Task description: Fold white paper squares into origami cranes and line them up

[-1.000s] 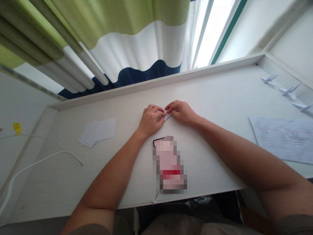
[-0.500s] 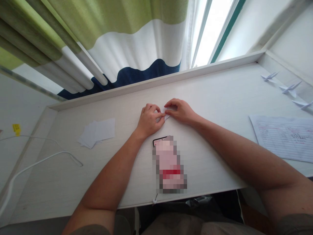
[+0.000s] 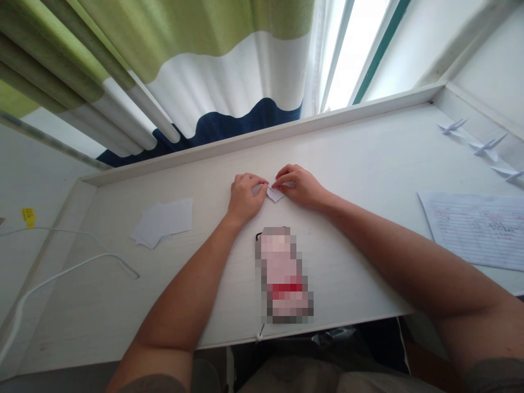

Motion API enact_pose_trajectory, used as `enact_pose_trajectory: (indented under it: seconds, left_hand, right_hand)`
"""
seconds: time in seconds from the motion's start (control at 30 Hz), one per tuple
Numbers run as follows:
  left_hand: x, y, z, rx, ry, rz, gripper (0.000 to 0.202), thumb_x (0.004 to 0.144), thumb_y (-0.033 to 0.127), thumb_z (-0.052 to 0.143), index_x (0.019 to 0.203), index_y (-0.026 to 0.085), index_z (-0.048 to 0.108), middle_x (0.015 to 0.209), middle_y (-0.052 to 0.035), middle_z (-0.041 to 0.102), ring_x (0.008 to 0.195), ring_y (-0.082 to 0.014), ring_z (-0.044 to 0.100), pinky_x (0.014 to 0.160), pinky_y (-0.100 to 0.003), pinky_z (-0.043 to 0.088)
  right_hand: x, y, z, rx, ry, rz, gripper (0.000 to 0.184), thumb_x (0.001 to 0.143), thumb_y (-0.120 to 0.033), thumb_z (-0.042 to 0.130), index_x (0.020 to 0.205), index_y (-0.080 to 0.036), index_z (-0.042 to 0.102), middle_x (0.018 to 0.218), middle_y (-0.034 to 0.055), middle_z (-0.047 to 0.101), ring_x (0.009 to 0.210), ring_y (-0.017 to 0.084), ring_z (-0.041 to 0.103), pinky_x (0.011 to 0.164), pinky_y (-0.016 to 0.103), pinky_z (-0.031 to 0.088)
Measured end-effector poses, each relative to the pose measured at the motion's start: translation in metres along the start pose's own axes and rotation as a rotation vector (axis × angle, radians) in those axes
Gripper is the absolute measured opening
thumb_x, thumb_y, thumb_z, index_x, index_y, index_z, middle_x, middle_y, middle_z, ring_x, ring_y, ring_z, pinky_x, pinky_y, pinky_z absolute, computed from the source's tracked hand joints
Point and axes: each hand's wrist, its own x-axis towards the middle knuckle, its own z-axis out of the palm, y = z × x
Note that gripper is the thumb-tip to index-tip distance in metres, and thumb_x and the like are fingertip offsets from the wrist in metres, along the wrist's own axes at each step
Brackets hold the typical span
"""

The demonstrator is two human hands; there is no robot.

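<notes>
A small folded piece of white paper (image 3: pixel 275 194) lies on the desk between my two hands, its lower corner pointing toward me. My left hand (image 3: pixel 247 195) pinches its left edge between thumb and forefinger. From the other side my right hand (image 3: pixel 298 184) grips the upper right part, with fingertips pressed on it. The paper's far edge is partly hidden behind my fingers. Just below the hands lies a phone (image 3: pixel 284 273), its screen blurred out.
Loose white paper sheets (image 3: pixel 166 221) lie at the left, near a white cable (image 3: pixel 73 270). Several folded paper shapes (image 3: pixel 487 146) stand along the right side, above a lined written sheet (image 3: pixel 475 229). A raised ledge (image 3: pixel 262 136) runs along the desk's back, below the curtain (image 3: pixel 229 71).
My left hand has shifted slightly left, away from the right fingers, so more of the folded paper shows. My right hand stays nearly in place.
</notes>
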Motion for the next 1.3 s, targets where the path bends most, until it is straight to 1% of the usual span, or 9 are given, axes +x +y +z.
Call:
enact_pose_trajectory:
  seconds: [0.13, 0.33, 0.53, 0.63, 0.73, 0.87, 1.0, 1.17, 1.3]
  left_hand:
    - [-0.003, 0.002, -0.001, 0.024, -0.017, 0.032, 0.019, 0.094, 0.02, 0.066, 0.094, 0.028, 0.084, 0.108, -0.0057, 0.076, 0.115, -0.0278, 0.062, 0.109, -0.048, 0.048]
    - [-0.007, 0.007, -0.005, 0.176, -0.043, 0.176, 0.019, 0.093, 0.022, 0.067, 0.094, 0.027, 0.085, 0.11, -0.0066, 0.078, 0.113, -0.0292, 0.062, 0.102, -0.049, 0.048]
    - [-0.01, 0.012, -0.009, 0.241, -0.046, 0.255, 0.021, 0.092, 0.018, 0.064, 0.087, 0.027, 0.083, 0.111, -0.0068, 0.078, 0.113, -0.0299, 0.061, 0.102, -0.051, 0.045]
    - [-0.01, 0.012, -0.008, 0.227, -0.02, 0.245, 0.023, 0.093, 0.018, 0.062, 0.094, 0.026, 0.083, 0.109, -0.0074, 0.077, 0.111, -0.029, 0.062, 0.101, -0.05, 0.046]
    - [-0.01, 0.011, -0.008, 0.216, -0.025, 0.234, 0.024, 0.093, 0.02, 0.062, 0.1, 0.026, 0.084, 0.11, -0.0079, 0.077, 0.112, -0.0292, 0.062, 0.1, -0.049, 0.047]
    - [-0.01, 0.012, -0.009, 0.233, -0.084, 0.239, 0.021, 0.091, 0.021, 0.065, 0.095, 0.026, 0.085, 0.11, -0.0076, 0.078, 0.115, -0.031, 0.061, 0.101, -0.052, 0.045]
    - [-0.01, 0.014, -0.012, 0.246, -0.111, 0.238, 0.019, 0.091, 0.023, 0.067, 0.095, 0.026, 0.085, 0.111, -0.0076, 0.079, 0.119, -0.0327, 0.06, 0.102, -0.054, 0.044]
    - [-0.008, 0.012, -0.014, 0.217, -0.13, 0.201, 0.016, 0.09, 0.025, 0.069, 0.093, 0.028, 0.084, 0.115, -0.0064, 0.078, 0.121, -0.0322, 0.062, 0.104, -0.054, 0.045]
    - [-0.008, 0.009, -0.013, 0.165, -0.1, 0.153, 0.015, 0.09, 0.027, 0.069, 0.093, 0.028, 0.083, 0.113, -0.0055, 0.079, 0.116, -0.029, 0.066, 0.105, -0.051, 0.047]
  right_hand:
    - [-0.002, -0.001, 0.0, -0.056, -0.027, -0.032, 0.023, 0.094, -0.015, 0.068, 0.095, -0.026, 0.088, 0.112, 0.0077, 0.076, 0.106, 0.028, 0.065, 0.101, 0.045, 0.05]
    - [-0.004, -0.011, -0.001, -0.132, -0.072, -0.028, 0.031, 0.096, -0.01, 0.058, 0.09, -0.024, 0.084, 0.114, 0.0093, 0.075, 0.106, 0.03, 0.062, 0.102, 0.047, 0.048]
    - [-0.003, -0.007, 0.002, -0.06, -0.003, 0.019, 0.029, 0.091, -0.01, 0.061, 0.086, -0.026, 0.084, 0.115, 0.0071, 0.076, 0.109, 0.029, 0.064, 0.105, 0.048, 0.05]
    - [-0.003, -0.006, 0.001, -0.02, 0.022, 0.038, 0.024, 0.088, -0.012, 0.064, 0.086, -0.026, 0.083, 0.112, 0.0066, 0.077, 0.108, 0.028, 0.067, 0.105, 0.047, 0.051]
    - [-0.002, -0.008, -0.002, -0.004, 0.044, 0.071, 0.021, 0.086, -0.012, 0.065, 0.093, -0.024, 0.081, 0.107, 0.0075, 0.077, 0.107, 0.028, 0.068, 0.102, 0.046, 0.053]
    - [-0.002, -0.011, -0.003, 0.01, 0.075, 0.121, 0.019, 0.084, -0.012, 0.066, 0.095, -0.021, 0.078, 0.103, 0.0077, 0.078, 0.102, 0.027, 0.07, 0.096, 0.044, 0.054]
    - [-0.002, -0.012, -0.001, 0.061, 0.111, 0.189, 0.011, 0.087, -0.02, 0.069, 0.095, -0.022, 0.076, 0.101, 0.0063, 0.079, 0.095, 0.025, 0.071, 0.092, 0.042, 0.055]
    - [-0.001, -0.012, 0.001, 0.008, 0.12, 0.15, 0.009, 0.082, -0.019, 0.075, 0.091, -0.021, 0.077, 0.1, 0.0076, 0.078, 0.1, 0.028, 0.07, 0.094, 0.044, 0.055]
    - [0.001, -0.013, 0.0, -0.001, 0.106, 0.144, 0.006, 0.082, -0.017, 0.074, 0.085, -0.022, 0.076, 0.098, 0.0069, 0.078, 0.098, 0.027, 0.07, 0.093, 0.044, 0.055]
